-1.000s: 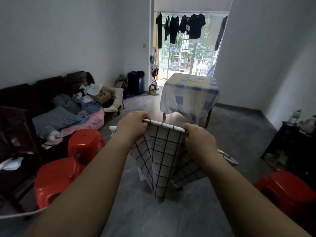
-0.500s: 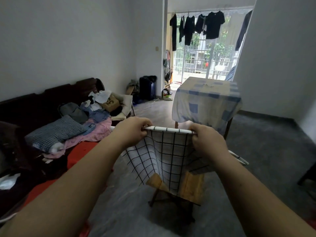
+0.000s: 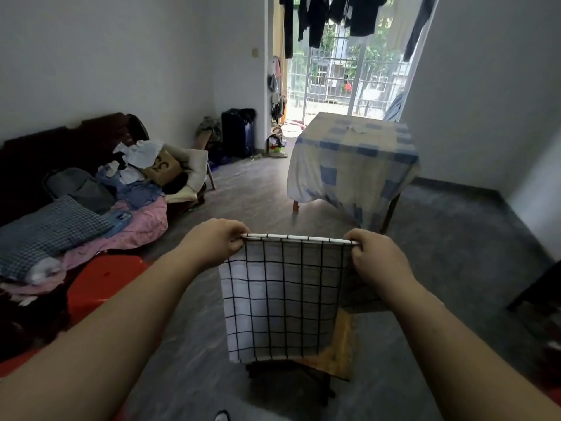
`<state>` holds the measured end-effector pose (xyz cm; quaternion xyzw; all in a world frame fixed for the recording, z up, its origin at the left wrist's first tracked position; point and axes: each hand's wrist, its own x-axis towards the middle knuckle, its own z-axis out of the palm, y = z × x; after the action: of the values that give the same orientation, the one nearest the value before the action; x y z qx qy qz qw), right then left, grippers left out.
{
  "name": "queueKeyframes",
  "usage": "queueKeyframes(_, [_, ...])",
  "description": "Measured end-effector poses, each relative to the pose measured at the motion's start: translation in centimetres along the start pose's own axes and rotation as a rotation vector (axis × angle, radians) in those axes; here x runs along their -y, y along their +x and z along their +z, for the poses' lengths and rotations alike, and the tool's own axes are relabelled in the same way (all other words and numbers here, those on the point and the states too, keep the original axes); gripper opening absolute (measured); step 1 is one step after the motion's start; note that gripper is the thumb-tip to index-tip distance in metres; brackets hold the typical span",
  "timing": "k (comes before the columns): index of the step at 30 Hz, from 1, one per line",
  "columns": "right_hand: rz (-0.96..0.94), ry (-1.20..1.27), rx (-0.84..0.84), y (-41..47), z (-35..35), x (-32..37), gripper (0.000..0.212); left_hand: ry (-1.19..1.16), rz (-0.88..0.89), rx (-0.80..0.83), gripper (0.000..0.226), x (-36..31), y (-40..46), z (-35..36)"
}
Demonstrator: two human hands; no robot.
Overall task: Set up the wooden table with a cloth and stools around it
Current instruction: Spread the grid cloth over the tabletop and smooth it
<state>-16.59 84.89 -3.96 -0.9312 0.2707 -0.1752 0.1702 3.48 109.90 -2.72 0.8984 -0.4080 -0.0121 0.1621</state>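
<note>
- We hold a white cloth with a thin black grid pattern (image 3: pixel 279 302) stretched between both hands, its top edge taut and level and the rest hanging straight down.
- Our left hand (image 3: pixel 214 243) pinches the upper left corner of the cloth, fingers curled over the hem.
- Our right hand (image 3: pixel 376 259) pinches the upper right corner in the same way, knuckles toward us.
- Below and behind the hanging cloth stands a small wooden table with a light brown top (image 3: pixel 337 350); the cloth hides most of this surface, so only its right edge and its dark legs show.
- We cannot tell whether the lower hem of the cloth touches the wooden surface or hangs just in front of it.
- A red plastic stool (image 3: pixel 103 284) sits on the grey floor (image 3: pixel 455 268) to our left, partly behind our left forearm.
- Further back stands a larger table draped in a pale yellow and blue checked cloth (image 3: pixel 352 159), well apart from the small one.
- Along the left wall, a dark sofa (image 3: pixel 45 159) is piled with clothes, a checked pillow and a cardboard box.
- Dark garments (image 3: pixel 358 13) hang on a line before the barred balcony door.
</note>
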Motion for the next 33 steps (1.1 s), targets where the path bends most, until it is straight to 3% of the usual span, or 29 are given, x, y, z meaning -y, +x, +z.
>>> queueKeyframes(8, [0.233,-0.046,0.166,9.8,7.3,0.2,0.038,-0.251,0.119,0.038,0.005,6.6,13.0,0.3])
queueKeyframes(14, [0.314,0.005,0.176,15.8,11.1,1.7,0.031,-0.372,0.183,0.069,0.005,7.5,20.9,1.3])
queueKeyframes(18, [0.271,0.150,0.171,18.8,12.9,3.2,0.024,-0.376,0.207,0.099,0.006,5.9,23.2,2.4])
queueKeyframes(25, [-0.067,0.372,0.240,21.3,12.3,6.7,0.048,-0.471,0.177,0.015,0.008,2.9,25.2,3.0])
queueKeyframes(29, [-0.033,0.420,0.170,22.7,11.9,6.3,0.035,-0.529,0.191,-0.002,0.012,1.9,25.7,2.5])
queueKeyframes(33, [-0.016,0.500,0.156,23.4,11.4,5.7,0.022,-0.707,0.184,0.055,0.034,2.2,25.3,2.0])
